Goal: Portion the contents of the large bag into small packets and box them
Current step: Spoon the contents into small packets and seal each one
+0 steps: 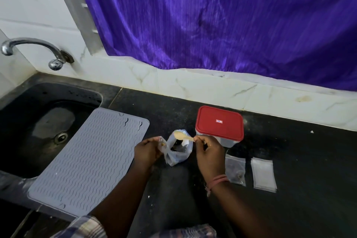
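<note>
right hand [207,150] pinching a loaded wooden spoon [183,136] over the big plastic bag [178,150], left hand [146,151] gripping a small packet [161,144] beside it on the worktop [289,160]

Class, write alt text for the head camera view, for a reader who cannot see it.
A person's right hand holds a small loaded spoon over an open plastic bag on a dark counter, while the left hand pinches a small packet. A red-lidded box, two flat packets and a grey mat lie nearby.
</note>
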Motion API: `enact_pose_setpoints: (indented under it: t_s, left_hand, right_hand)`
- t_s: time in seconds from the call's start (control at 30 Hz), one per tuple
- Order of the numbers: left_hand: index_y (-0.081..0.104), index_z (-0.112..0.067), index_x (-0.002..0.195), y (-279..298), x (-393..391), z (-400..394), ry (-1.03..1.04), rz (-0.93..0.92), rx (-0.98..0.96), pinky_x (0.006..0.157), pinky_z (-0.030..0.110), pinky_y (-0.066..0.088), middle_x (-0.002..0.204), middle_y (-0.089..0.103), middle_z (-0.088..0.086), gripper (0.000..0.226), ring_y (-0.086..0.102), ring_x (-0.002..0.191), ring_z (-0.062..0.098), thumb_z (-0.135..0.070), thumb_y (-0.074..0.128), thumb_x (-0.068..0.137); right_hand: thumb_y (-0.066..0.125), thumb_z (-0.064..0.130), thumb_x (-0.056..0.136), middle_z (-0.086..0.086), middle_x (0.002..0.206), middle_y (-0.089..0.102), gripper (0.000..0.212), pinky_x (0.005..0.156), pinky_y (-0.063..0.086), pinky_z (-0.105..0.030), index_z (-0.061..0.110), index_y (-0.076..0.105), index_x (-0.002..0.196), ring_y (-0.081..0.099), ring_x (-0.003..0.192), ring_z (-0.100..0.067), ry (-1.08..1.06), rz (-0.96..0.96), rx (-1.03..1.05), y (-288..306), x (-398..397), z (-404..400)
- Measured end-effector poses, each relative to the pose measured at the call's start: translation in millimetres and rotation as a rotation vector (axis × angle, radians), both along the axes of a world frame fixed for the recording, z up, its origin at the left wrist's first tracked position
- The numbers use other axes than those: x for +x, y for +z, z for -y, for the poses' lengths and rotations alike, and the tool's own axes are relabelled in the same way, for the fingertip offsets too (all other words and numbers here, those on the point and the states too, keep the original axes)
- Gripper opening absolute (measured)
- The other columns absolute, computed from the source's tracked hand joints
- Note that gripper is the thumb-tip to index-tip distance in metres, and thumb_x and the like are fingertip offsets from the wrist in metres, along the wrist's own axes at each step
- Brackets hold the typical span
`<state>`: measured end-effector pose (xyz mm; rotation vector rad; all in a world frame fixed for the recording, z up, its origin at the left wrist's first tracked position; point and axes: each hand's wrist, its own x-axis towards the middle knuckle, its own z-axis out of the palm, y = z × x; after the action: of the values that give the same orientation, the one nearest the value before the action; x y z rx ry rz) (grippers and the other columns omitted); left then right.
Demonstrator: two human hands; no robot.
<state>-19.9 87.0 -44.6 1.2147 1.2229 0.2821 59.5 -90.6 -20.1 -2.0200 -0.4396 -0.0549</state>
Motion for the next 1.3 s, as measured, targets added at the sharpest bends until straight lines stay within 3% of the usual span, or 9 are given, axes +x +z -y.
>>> enact_pose_setpoints:
  t_s: [0.07,0.17,0.27,0.4,0.7,0.9,1.07,1.17,1.3]
  left_hand:
    - [0.067,-0.018,0.088,-5,2,-7,-0.031,-0.162,0.160,0.096,0.044,0.054,0.102,0.070,0.010,0.015,0.066,0.091,0.023,-0.018,0.058,0.099]
    - [0.069,-0.009,0.104,-6,1,-7,-0.250,-0.433,0.465,0.083,0.031,0.052,0.094,0.066,0.004,0.018,0.063,0.084,0.016,-0.023,0.059,0.099]
    - [0.066,-0.011,0.107,-4,-5,-2,-0.417,-0.528,0.776,0.079,0.027,0.054,0.101,0.066,0.004,0.018,0.065,0.087,0.015,-0.025,0.059,0.099]
    - [0.064,-0.014,0.122,-7,-5,-8,-0.537,-0.534,0.938,0.094,0.030,0.054,0.120,0.064,0.005,0.024,0.064,0.105,0.016,-0.018,0.059,0.098]
    - [0.058,-0.017,0.116,3,5,-8,-0.622,-0.608,0.784,0.087,0.037,0.058,0.106,0.065,0.003,0.029,0.066,0.095,0.018,-0.018,0.070,0.089]
    - [0.057,-0.019,0.132,5,10,-11,-0.730,-0.488,0.580,0.097,0.037,0.055,0.125,0.065,0.006,0.045,0.066,0.109,0.021,-0.016,0.073,0.089]
    - [0.069,-0.030,0.087,8,8,-6,-0.744,-0.389,0.529,0.086,0.035,0.061,0.100,0.074,0.001,0.023,0.071,0.086,0.013,-0.009,0.061,0.095]
    - [0.065,-0.026,0.097,13,8,1,-0.735,-0.370,0.556,0.087,0.037,0.059,0.101,0.069,0.000,0.016,0.068,0.094,0.016,-0.013,0.056,0.097]
    - [0.064,-0.010,0.114,15,5,13,-0.805,-0.264,0.299,0.067,0.032,0.058,0.102,0.070,0.012,0.022,0.071,0.091,0.027,-0.005,0.061,0.093]
  right_hand:
    - [0.067,0.009,0.091,0.007,0.086,0.070,0.013,0.077,0.052,-0.026,0.018,0.076,0.092,0.064,0.083,-0.005,-0.012,-0.022,-0.001,-3,2,1]
    - [0.068,0.010,0.091,0.008,0.083,0.068,0.012,0.074,0.048,-0.019,0.019,0.075,0.090,0.062,0.080,-0.001,-0.006,-0.033,-0.025,-4,1,2]
    - [0.067,0.012,0.091,0.006,0.083,0.068,0.009,0.072,0.040,-0.007,0.018,0.074,0.088,0.060,0.078,-0.003,0.007,-0.024,-0.097,-5,-2,-1]
    - [0.067,0.012,0.091,0.005,0.084,0.069,0.009,0.073,0.042,-0.009,0.017,0.074,0.089,0.062,0.080,-0.005,0.035,-0.005,-0.148,-8,-3,-2]
    - [0.066,0.015,0.092,0.006,0.085,0.069,0.009,0.075,0.049,-0.021,0.017,0.074,0.089,0.062,0.080,-0.007,0.044,-0.029,-0.191,-18,-3,-2]
    - [0.064,0.014,0.091,0.006,0.081,0.067,0.011,0.071,0.046,-0.021,0.019,0.072,0.085,0.060,0.077,-0.007,0.029,-0.031,-0.234,-22,3,2]
    - [0.060,0.019,0.094,0.005,0.082,0.064,0.014,0.073,0.048,-0.025,0.018,0.068,0.083,0.058,0.077,-0.009,0.124,-0.034,-0.378,-21,6,-2]
    - [0.054,0.021,0.097,0.002,0.089,0.064,0.017,0.079,0.051,-0.028,0.017,0.069,0.089,0.061,0.084,-0.013,0.179,-0.020,-0.459,-20,6,-8]
    - [0.048,0.023,0.100,-0.001,0.097,0.065,0.021,0.082,0.053,-0.031,0.018,0.068,0.098,0.064,0.092,-0.017,0.198,0.021,-0.581,-20,9,-13]
